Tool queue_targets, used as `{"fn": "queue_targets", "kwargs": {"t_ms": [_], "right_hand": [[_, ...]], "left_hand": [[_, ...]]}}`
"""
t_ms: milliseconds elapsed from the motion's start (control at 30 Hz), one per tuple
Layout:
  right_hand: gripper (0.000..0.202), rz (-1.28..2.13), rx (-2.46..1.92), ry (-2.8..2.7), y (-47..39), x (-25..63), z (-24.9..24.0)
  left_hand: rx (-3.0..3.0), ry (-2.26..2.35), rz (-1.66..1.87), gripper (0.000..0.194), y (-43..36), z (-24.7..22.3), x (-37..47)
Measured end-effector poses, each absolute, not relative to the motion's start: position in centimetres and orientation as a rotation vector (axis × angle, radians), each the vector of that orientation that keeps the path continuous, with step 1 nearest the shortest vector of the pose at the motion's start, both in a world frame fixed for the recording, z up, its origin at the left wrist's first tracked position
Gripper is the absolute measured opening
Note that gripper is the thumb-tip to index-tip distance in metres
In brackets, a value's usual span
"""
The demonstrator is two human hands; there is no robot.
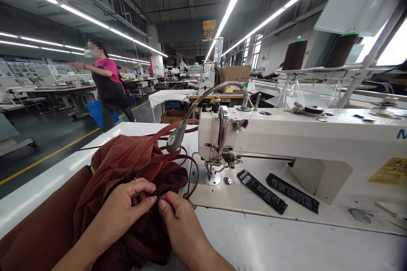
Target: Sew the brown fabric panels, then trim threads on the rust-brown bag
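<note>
A heap of reddish-brown fabric (117, 156) lies on the table to the left of the sewing machine (254, 131). My left hand (127, 205) pinches a dark edge of it between thumb and forefinger. Close against those fingertips, my right hand (181, 220) pinches at the same spot; the small dark bit between the fingers is too small to name. Reddish-brown straps (170, 156) loop from the heap toward the machine's needle area (210, 173), which is just beyond my hands. Two black printed labels (262, 191) (292, 192) lie on the machine bed.
A lamp on a bent metal neck (176, 137) hangs over the fabric. Brown thread cones (294, 55) stand at the upper right. A person in a black apron (108, 82) is in the aisle at left. Behind the machine are a cardboard box (235, 77) and other worktables.
</note>
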State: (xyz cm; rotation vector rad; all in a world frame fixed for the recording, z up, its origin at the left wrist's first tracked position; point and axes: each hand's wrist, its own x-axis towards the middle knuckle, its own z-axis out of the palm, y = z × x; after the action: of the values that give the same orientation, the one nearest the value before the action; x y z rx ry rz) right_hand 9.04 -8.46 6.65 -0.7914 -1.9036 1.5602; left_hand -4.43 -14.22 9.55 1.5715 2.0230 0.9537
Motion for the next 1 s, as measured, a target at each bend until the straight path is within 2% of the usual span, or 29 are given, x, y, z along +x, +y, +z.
{"fn": "queue_targets", "kwargs": {"t_ms": [1000], "right_hand": [[0.023,1.679,-0.623,-1.856,-7.76,8.87,5.93]], "left_hand": [[1.601,1.985,1.003,0.014,-14.31,9.61,-4.12]]}}
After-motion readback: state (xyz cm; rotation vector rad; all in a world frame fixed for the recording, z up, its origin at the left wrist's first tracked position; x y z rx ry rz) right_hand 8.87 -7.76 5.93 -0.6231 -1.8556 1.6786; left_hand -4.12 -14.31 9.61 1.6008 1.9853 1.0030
